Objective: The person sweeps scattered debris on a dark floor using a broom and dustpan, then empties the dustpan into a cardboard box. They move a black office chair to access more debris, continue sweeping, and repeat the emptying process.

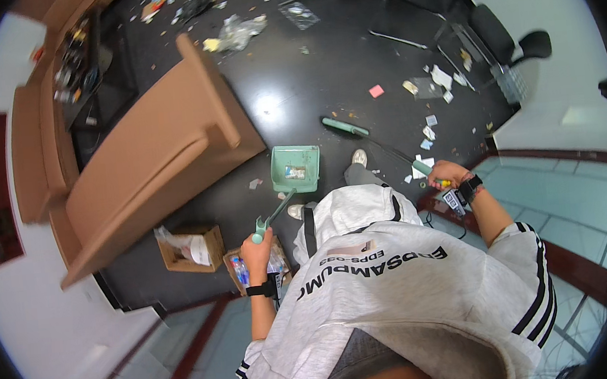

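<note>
My left hand (257,250) is closed around the handle of a green long-handled dustpan (311,182). The pan lies on the dark floor in front of my feet, with a small flat scrap in it. Out to the right, my right hand (445,172) grips the green end of a broom's handle. The broom's head (345,126) rests on the floor ahead of my shoe, near small brown crumbs. A pink scrap (376,91) lies beyond the broom. Paper scraps (441,77) are scattered at the right, some close to the broom handle.
A brown sofa (143,155) stands at the left, close to the dustpan. Two cardboard boxes (215,247) with things in them sit near my left hand. Plastic bags (238,33) and litter lie farther ahead. Black office chairs (489,27) are at the upper right.
</note>
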Available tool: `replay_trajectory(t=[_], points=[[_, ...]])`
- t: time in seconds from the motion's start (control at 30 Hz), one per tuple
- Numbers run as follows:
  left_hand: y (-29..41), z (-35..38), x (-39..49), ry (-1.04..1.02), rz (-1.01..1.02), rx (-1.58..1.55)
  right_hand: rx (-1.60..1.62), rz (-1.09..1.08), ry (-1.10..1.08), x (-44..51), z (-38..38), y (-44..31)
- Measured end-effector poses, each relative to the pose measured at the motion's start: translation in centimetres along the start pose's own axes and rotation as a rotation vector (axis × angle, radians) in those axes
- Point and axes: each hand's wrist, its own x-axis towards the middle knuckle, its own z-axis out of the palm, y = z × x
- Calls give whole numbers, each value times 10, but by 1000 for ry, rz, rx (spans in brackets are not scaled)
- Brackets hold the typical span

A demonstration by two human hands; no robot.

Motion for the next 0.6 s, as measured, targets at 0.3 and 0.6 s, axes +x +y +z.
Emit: replay_trajectory(t=[0.3,0.6], points=[[255,89,75,-116,162,215,310,-12,124,39,-171,21],[459,181,126,-291,421,221,621,-70,189,35,-273,27]])
